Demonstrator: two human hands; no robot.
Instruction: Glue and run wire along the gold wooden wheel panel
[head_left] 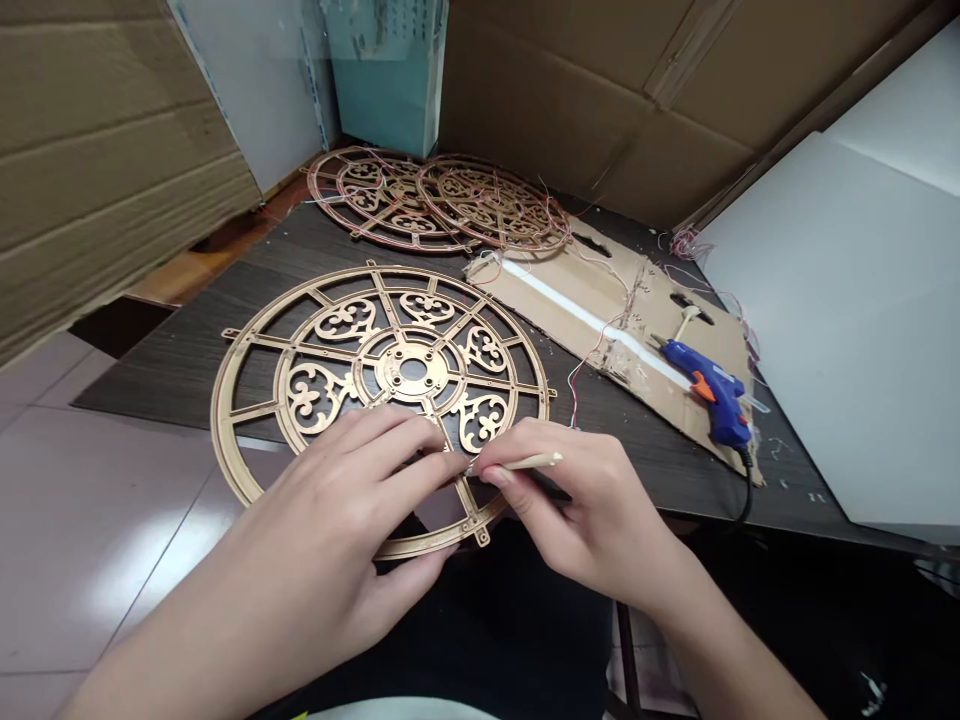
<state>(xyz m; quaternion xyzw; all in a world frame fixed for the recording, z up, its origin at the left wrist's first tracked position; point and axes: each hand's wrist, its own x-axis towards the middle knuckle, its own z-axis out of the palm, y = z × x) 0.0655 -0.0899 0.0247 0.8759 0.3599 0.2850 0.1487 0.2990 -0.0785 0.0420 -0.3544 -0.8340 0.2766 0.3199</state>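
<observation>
A round gold openwork frame point(374, 375) with spokes and scroll ornaments lies on the dark table, its near edge jutting past the table's edge. My left hand point(360, 510) rests over its near side, fingers curled across the ring and thumb at the outer rim. Pinched between the thumb and fingers of my right hand point(577, 490) is a thin cream-coloured stick point(534, 462). Its working end meets a spoke beside my left fingertips, and that contact is partly hidden. A thin red and white wire point(575, 385) runs near my right hand.
Two similar frames point(495, 205) with loose wires overlap at the back. A cardboard sheet point(660, 290) to the right carries a white strip and a blue glue gun point(709, 385), its cord hanging over the edge. A white panel point(840, 330) and cardboard walls surround the dark table point(180, 345).
</observation>
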